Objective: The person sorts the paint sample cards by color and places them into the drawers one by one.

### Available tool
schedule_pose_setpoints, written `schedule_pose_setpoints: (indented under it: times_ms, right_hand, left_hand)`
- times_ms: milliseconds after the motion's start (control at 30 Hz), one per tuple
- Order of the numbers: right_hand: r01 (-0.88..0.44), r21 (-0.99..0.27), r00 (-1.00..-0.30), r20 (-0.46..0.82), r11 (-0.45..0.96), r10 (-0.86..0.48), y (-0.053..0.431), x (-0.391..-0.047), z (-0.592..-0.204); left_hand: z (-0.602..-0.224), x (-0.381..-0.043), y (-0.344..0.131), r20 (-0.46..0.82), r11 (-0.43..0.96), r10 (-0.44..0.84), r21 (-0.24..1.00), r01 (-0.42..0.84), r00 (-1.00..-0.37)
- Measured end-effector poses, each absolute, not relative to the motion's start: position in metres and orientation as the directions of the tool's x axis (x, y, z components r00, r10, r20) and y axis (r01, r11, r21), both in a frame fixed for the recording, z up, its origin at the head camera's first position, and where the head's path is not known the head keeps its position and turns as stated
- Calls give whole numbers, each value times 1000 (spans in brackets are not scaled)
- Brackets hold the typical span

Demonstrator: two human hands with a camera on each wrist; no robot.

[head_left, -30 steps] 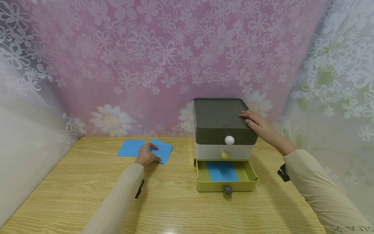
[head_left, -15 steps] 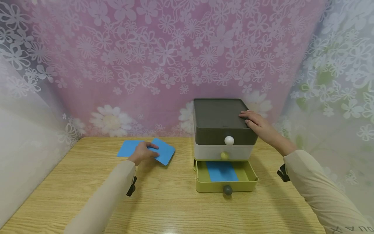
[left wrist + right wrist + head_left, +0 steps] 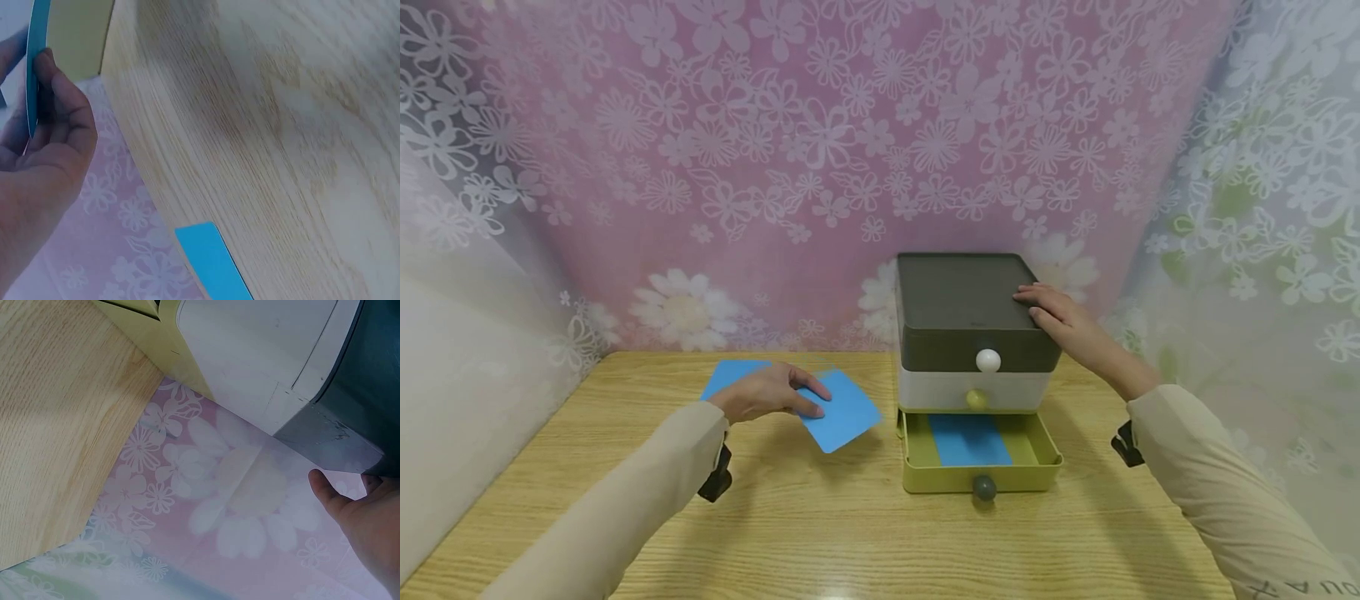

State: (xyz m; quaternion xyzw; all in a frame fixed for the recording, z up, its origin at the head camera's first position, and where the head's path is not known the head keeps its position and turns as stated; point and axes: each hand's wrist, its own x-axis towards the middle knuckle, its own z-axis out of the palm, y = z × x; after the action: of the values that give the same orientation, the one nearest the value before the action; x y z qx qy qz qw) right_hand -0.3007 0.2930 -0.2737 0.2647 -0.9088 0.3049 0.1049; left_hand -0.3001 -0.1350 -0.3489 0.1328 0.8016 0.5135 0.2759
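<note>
A blue square card is pinched at its left edge between the thumb and fingers of my left hand, tilted above the table. The left wrist view shows this card nearly edge-on. Another blue card lies flat behind that hand, partly hidden by it. My right hand rests on the right edge of the dark top of a small drawer unit. Its green bottom drawer is pulled out, with a blue card lying inside.
The unit's white middle drawer and dark top drawer are closed, with round knobs in front. Wood-grain table extends around the unit. Floral curtains hang behind and at the sides.
The left hand has lifted the blue card off the table and carried it rightward, toward the drawer unit. My right hand has stayed in place on the unit.
</note>
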Motion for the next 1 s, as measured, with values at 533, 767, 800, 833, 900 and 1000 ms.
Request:
schedule_pose_setpoints:
  times_ms: [533, 767, 800, 833, 900, 1000]
  right_hand:
    - [-540, -507, -841, 346, 672, -415, 295, -301, -275]
    - [-546, -499, -837, 356, 673, -415, 294, -300, -274]
    - [-543, -499, -839, 353, 676, -413, 293, -300, -273]
    - [-539, -501, -842, 349, 677, -412, 293, -299, -273]
    - [-536, -501, -844, 345, 679, -411, 293, -299, -273]
    - [-535, -503, -844, 343, 678, -412, 293, -299, -273]
  left_hand:
    - [-348, -256, -56, -310, 298, 666, 944, -139, -678]
    - [-353, -239, -21, -289, 213, 609, 957, -199, -739]
    - [-352, -238, -17, -290, 207, 596, 956, -206, -749]
    - [-352, -236, -12, -293, 200, 583, 956, -216, -758]
    - [-351, -234, -5, -306, 189, 555, 952, -240, -774]
    - [-350, -231, 7, -325, 177, 511, 946, -273, -796]
